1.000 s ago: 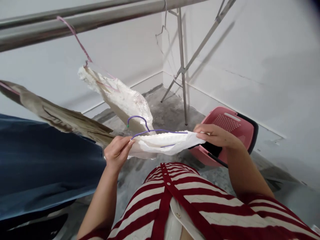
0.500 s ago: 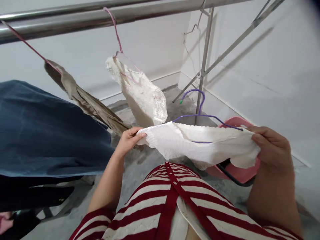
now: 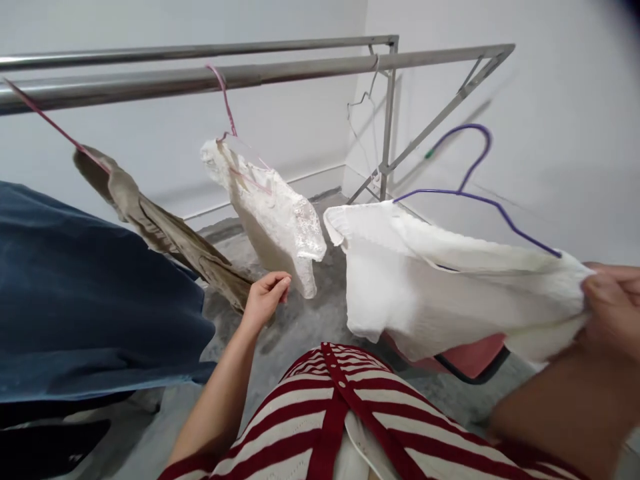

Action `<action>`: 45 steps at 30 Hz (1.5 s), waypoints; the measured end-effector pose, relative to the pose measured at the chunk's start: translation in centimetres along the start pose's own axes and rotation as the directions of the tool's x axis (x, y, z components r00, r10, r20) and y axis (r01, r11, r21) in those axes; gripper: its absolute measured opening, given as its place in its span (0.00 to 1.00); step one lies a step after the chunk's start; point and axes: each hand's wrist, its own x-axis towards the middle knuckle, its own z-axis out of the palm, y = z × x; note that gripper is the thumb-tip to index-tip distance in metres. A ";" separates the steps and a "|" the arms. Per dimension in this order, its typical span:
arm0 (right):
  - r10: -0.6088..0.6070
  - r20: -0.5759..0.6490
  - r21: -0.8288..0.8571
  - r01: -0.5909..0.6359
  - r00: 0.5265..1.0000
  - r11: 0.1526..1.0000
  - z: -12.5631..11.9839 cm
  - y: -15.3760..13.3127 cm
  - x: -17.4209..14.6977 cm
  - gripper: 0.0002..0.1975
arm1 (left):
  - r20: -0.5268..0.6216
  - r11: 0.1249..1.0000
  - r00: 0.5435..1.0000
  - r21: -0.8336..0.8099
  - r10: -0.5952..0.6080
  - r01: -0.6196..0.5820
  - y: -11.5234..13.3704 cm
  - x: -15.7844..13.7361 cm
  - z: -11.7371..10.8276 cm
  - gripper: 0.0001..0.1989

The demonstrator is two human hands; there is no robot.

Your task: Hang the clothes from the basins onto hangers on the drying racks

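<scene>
Right hand [image 3: 607, 303] gripped the white top [image 3: 450, 280] on its purple hanger [image 3: 475, 193]; left hand [image 3: 265, 297] hung loosely curled, empty. Hooking onto the rail [image 3: 300, 73] looked next.

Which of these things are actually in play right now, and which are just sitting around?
In play: right hand gripping white garment on purple hanger; left hand, open; metal rail.

Sitting around: lace garment, beige garment, blue cloth, pink basket.

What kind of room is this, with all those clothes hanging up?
Probably a laundry drying corner at home. Clothes on hangers hang from a metal rail, a pink basket sits on the bare concrete floor, and the right hand holds a white top on a purple hanger.
</scene>
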 end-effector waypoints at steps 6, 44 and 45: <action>-0.085 -0.024 0.141 0.087 0.996 0.986 1.1 0.2 1.3 0.11 | 0.083 0.823 0.873 0.303 0.480 -0.481 3.4 0.7 1.3 0.11; -0.294 0.826 0.073 0.427 0.481 0.902 8.0 1.0 -0.5 0.14 | 0.249 0.520 0.668 0.462 0.702 -0.718 6.3 1.8 -2.0 0.08; -0.293 0.840 0.060 0.459 0.456 0.886 8.4 0.8 -0.6 0.13 | 0.256 0.521 0.670 0.460 0.697 -0.719 6.5 1.9 -2.1 0.08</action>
